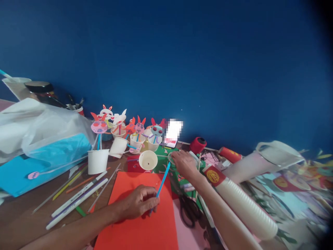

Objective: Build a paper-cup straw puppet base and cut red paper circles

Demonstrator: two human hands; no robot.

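Note:
My left hand (142, 203) is closed around a blue drinking straw (163, 180), above a red-orange sheet of paper (135, 229). The straw tilts up and to the right. My right hand (183, 161) reaches past the straw's upper end, its fingers curled down over a pale, round-edged item that I cannot make out. Just left of that hand stands an open white paper cup (148, 160) with a small hole in its bottom. Black-handled scissors (190, 211) lie beneath my right forearm.
Cups with paper animal faces on straws (139, 128) stand along the back, beside a phone (171, 140). White markers (78, 201) and loose straws lie at left, near blue paper (59, 149). A long stack of paper cups (244, 205) and a pitcher (260, 161) lie at right.

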